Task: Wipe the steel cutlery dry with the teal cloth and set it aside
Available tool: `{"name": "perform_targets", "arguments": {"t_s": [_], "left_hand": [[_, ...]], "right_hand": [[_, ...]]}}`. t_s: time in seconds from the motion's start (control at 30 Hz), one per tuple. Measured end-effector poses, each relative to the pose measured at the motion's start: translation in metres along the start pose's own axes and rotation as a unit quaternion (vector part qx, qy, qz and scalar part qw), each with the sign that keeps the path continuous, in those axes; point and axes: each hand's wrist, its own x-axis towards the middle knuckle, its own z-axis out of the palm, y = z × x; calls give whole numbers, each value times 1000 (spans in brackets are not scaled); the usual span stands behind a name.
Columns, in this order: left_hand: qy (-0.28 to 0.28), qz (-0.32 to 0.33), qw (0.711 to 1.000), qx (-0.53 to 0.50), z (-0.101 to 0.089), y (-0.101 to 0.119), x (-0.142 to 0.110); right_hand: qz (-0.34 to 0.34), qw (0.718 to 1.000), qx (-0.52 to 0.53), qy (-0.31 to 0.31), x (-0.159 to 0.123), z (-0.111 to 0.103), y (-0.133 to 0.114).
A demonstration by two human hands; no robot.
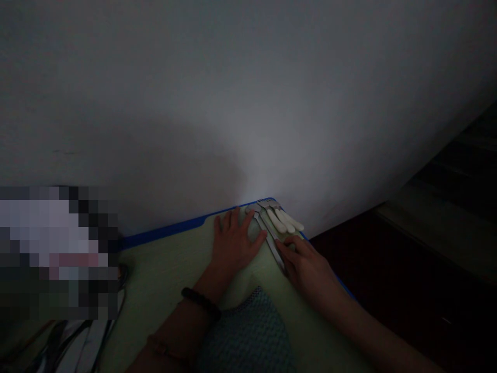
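My left hand (235, 241) lies with fingers spread on the pale green tabletop (166, 274), its fingertips by the upper end of a long silver metal utensil (271, 243). The dim light hides what kind of utensil it is. My right hand (308, 264) has its fingers curled and closed at the lower end of that utensil. Beside it, near the table's far corner, several forks with white handles (285, 221) lie side by side, tines toward the wall. A second thin metal shaft (268, 223) lies between the forks and the utensil.
A grey wall (248, 103) rises behind the blue table edge (163, 230). A textured green-blue cloth item (248, 336) is in front of me. Cables or straps (83, 342) lie at lower left below a blurred-out patch. Dark floor (357, 254) shows at right.
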Motion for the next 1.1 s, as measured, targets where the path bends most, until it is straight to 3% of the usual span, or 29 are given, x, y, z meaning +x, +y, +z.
{"name": "perform_targets", "arguments": {"t_s": [0.6, 1.1], "left_hand": [[-7, -50, 999, 16, -1, 10, -16], [1, -64, 998, 3, 2, 9, -9]], "right_hand": [[4, 1000, 2, -6, -2, 0, 1], [8, 999, 22, 21, -2, -1, 0]]}}
